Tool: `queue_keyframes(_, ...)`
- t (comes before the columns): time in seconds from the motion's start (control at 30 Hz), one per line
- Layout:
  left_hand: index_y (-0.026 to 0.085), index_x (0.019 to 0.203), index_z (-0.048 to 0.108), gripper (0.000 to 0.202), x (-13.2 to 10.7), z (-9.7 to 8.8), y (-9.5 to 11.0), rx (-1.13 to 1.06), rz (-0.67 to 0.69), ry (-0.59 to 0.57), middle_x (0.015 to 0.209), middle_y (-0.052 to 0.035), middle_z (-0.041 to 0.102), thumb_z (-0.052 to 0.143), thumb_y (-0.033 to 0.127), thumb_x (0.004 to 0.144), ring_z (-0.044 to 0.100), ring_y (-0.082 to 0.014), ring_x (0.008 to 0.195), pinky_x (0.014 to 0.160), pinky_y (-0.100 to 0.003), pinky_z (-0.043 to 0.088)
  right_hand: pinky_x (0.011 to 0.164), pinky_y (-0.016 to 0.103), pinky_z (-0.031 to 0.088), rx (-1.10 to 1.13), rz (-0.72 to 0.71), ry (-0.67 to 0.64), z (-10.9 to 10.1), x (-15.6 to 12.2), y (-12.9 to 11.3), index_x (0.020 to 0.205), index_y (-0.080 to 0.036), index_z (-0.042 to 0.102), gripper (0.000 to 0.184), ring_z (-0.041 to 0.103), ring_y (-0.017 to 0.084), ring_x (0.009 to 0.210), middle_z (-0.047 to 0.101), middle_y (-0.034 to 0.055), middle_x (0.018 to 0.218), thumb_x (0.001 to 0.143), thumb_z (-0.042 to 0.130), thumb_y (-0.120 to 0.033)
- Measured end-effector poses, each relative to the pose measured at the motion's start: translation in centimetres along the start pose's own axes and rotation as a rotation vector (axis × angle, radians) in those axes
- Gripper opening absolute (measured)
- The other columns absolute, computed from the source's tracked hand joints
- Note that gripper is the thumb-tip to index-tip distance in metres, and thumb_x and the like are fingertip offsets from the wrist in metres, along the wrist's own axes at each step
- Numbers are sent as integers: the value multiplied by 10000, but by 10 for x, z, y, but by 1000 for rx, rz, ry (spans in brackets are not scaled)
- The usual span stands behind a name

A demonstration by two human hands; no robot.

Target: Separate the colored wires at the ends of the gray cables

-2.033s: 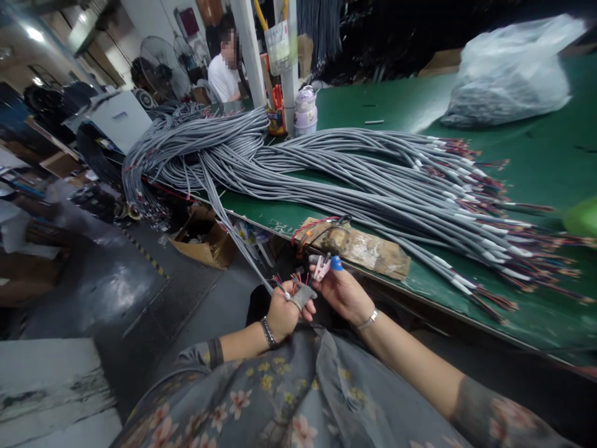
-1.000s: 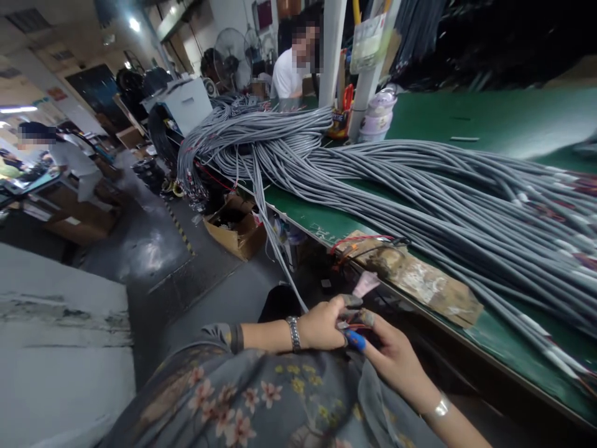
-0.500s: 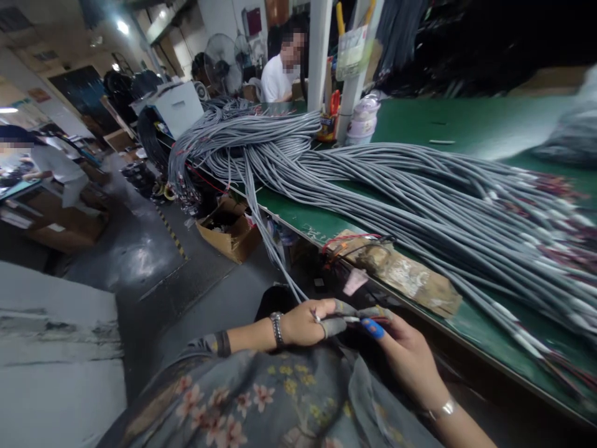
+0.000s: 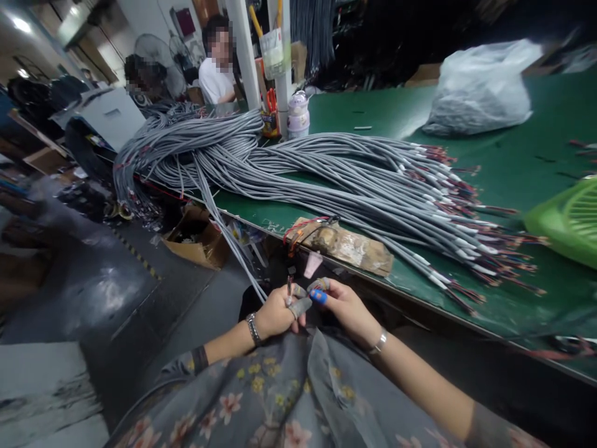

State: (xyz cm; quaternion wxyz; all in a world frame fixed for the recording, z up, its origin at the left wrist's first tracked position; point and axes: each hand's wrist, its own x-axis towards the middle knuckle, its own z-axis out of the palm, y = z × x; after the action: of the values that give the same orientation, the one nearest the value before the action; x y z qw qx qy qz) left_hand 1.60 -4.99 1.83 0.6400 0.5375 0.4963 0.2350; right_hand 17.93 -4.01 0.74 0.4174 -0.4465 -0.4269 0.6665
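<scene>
Several grey cables [image 4: 232, 239] run down from the big heap on the bench to my lap. My left hand [image 4: 276, 314] is closed around their ends, with grey covers on its fingertips. A short tuft of dark and reddish wires [image 4: 289, 287] sticks up between its fingers. My right hand [image 4: 349, 310] pinches thumb to forefinger right beside the left fingertips. It wears a blue cover on the thumb and a grey one on the forefinger. Whatever is inside that pinch is hidden.
A long grey cable bundle [image 4: 321, 180] with white-sleeved, stripped ends covers the green bench [image 4: 377, 102]. A wooden block [image 4: 349, 246] lies along the bench edge. Further off are a plastic bag [image 4: 482, 87], a green basket [image 4: 571, 221], a cardboard box [image 4: 198, 239] and a seated person [image 4: 217, 74].
The view has swung right, bringing the bag and green basket into sight. The wire ends in my left hand now point upward; before, they stretched across towards my right fingers.
</scene>
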Motion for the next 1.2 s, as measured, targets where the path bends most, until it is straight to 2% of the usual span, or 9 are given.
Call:
queue_keyframes(0.1, 181, 730, 491, 327, 1, 1, 3, 26, -26, -47, 528, 29, 590, 648, 468, 728, 508, -83, 370, 361, -166, 341, 629, 290, 454, -17, -1, -8, -1, -2, -1, 690, -183, 636, 416, 531, 139, 615, 627, -1, 658, 547, 791, -543)
queue_keyframes(0.23, 173, 677, 513, 279, 4, 3, 5, 76, 6, -90, 531, 30, 581, 654, 408, 726, 507, -76, 394, 403, -178, 387, 613, 297, 448, -57, 5, -24, 0, 2, -6, 640, -182, 610, 410, 530, 143, 593, 616, -5, 621, 525, 808, -522)
queue_keyframes(0.37, 177, 635, 486, 394, 4, 4, 6, -13, 19, 8, 489, 25, 558, 633, 532, 721, 497, -77, 366, 371, -174, 344, 585, 282, 423, -38, 3, 32, 2, 6, -7, 625, -183, 595, 415, 482, 122, 551, 569, -27, 574, 515, 812, -520)
queue_keyframes(0.53, 167, 675, 508, 478, 3, 3, -1, -171, 41, 135, 564, -23, 628, 609, 634, 697, 577, -107, 427, 367, -173, 349, 562, 277, 400, 31, 30, 54, 5, 3, -4, 603, -183, 581, 451, 425, 107, 525, 536, -34, 547, 493, 808, -557)
queue_keyframes(0.7, 158, 749, 533, 481, 1, 3, -9, -218, 54, 202, 640, -54, 676, 603, 631, 704, 623, -132, 476, 376, -180, 361, 570, 277, 398, 2, 34, 15, 7, 1, -3, 590, -182, 574, 444, 435, 111, 542, 539, -28, 554, 505, 806, -550)
queue_keyframes(0.93, 170, 702, 506, 440, 0, 4, -12, -218, 61, 275, 577, -28, 653, 582, 603, 726, 566, -99, 399, 360, -173, 317, 607, 300, 431, -73, 1, -45, 9, 3, -1, 623, -187, 570, 466, 475, 131, 573, 569, -8, 594, 546, 758, -606)
queue_keyframes(1.2, 173, 650, 513, 383, -2, 3, -12, -157, 82, 255, 536, -14, 628, 584, 541, 729, 525, -79, 373, 364, -169, 302, 607, 294, 445, -136, -67, -32, 17, 6, -4, 709, -205, 563, 478, 507, 144, 597, 588, 0, 651, 586, 713, -641)
